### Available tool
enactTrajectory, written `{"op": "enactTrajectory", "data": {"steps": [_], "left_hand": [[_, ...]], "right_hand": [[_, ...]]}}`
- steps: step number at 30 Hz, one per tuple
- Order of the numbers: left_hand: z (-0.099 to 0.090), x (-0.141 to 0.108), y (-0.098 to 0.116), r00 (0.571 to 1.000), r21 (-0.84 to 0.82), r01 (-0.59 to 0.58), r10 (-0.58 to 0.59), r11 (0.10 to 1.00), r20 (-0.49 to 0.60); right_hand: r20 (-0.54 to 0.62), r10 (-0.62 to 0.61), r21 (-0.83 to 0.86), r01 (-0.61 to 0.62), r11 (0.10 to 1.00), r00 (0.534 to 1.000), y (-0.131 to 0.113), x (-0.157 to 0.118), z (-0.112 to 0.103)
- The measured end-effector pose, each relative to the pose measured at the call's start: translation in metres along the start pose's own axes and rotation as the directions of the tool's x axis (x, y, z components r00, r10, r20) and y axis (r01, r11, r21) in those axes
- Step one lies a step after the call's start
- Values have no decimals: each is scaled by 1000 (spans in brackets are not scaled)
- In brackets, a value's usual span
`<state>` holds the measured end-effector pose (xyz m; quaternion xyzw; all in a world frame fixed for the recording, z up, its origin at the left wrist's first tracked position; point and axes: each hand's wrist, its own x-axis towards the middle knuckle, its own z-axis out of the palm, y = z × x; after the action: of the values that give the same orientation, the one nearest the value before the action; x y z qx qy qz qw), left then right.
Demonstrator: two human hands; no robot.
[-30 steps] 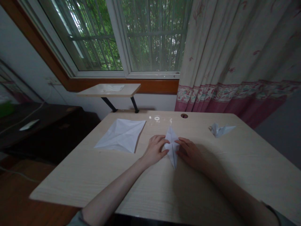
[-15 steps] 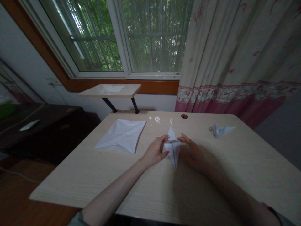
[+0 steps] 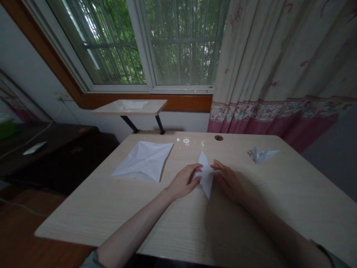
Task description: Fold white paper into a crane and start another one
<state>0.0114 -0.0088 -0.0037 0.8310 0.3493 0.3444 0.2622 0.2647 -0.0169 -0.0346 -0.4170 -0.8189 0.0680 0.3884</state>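
A white piece of folded paper (image 3: 206, 182), a long diamond with points at top and bottom, lies near the middle of the table. Its upper face looks plain. My left hand (image 3: 184, 181) holds its left edge between the fingers and thumb. On the opposite side, my right hand (image 3: 228, 182) has its fingertips closed in on the right edge. A creased white paper sheet (image 3: 145, 160) is spread flat to the left of my hands. Over to the right rests a folded paper crane (image 3: 262, 155).
The wooden table (image 3: 156, 223) has a round cable hole (image 3: 219, 138) near its back edge. A small raised shelf (image 3: 111, 108) at the back left carries some white paper (image 3: 136, 105). A floral curtain (image 3: 251, 74) hangs behind on the right.
The folded paper showed a centre slit and a cross crease before; now a plain face is up. My left fingers have shifted slightly nearer me. Other papers have not moved.
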Motion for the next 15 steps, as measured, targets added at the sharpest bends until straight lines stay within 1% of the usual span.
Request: {"op": "enactTrajectory", "data": {"steps": [3,9,12,15], "left_hand": [[2,2,0,1000,14,18,-18,1000,-9],[5,4,-3,1000,75,-20,19,997,14],[10,2,-9,1000,134,-24,22,991,16],[14,0,-15,999,207,-43,36,977,39]], "right_hand": [[13,8,-14,-8,1000,1000,0,0,1],[69,-6,-74,11,997,998,0,2,4],[105,-35,-119,48,992,994,2,2,6],[170,-88,-153,114,982,982,2,4,4]]}}
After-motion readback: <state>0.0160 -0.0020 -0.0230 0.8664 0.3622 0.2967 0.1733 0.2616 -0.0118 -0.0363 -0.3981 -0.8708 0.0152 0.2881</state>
